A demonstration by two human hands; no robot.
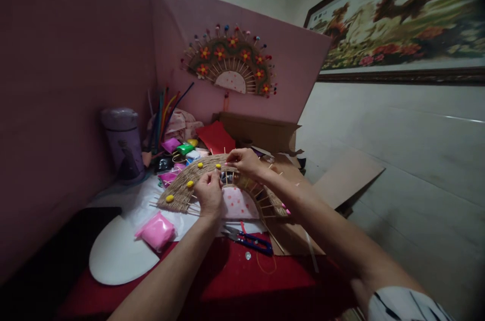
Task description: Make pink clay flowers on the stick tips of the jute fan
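A half-round fan (182,179) wound with brown twine over thin sticks lies on the table. Several yellow ovals (190,184) dot its band, and a pink-spotted white half-disc (238,203) forms its centre. My left hand (209,193) is over the band's inner edge, fingers curled and thumb tip beside a yellow oval; whatever it grips is hidden. Above the fan's top, my right hand (242,162) is closed in a pinch, with a tiny pink piece (226,163) at its fingertips. Pink bits (285,209) are at the fan's right end.
Blue-handled snips (252,241) lie on the red cloth (212,280). At left are a pink packet (156,231), a white part-disc (121,255) and a purple bottle (124,146). Coloured packets (185,148) crowd behind. A flowered fan (229,60) hangs on the pink panel.
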